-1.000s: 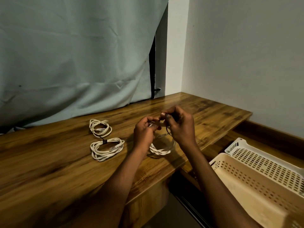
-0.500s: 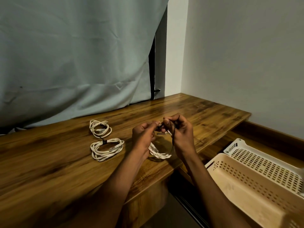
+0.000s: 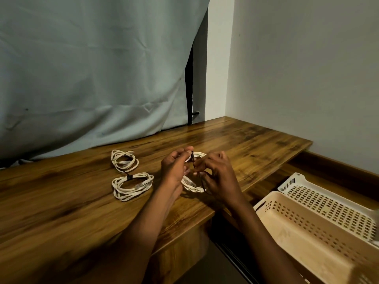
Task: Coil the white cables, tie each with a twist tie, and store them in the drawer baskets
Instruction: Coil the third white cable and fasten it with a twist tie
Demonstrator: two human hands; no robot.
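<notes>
A coiled white cable (image 3: 191, 186) lies on the wooden desk (image 3: 61, 201) between my hands, partly hidden by them. My left hand (image 3: 176, 168) pinches the coil's far side, where a black twist tie (image 3: 192, 158) wraps it. My right hand (image 3: 217, 175) pinches the tie's lower end. Two other white coils lie to the left, each bound with a black tie: a near coil (image 3: 132, 186) and a far coil (image 3: 124, 161).
A beige perforated basket (image 3: 303, 228) and a white one (image 3: 328, 199) behind it sit in the open drawer at the lower right. A grey curtain (image 3: 92, 78) hangs behind the desk, and a wall (image 3: 307, 68) closes off the right side.
Both hands have dropped from above the coil down onto it. The left hand now holds the coil's far side and the right works the tie beside it.
</notes>
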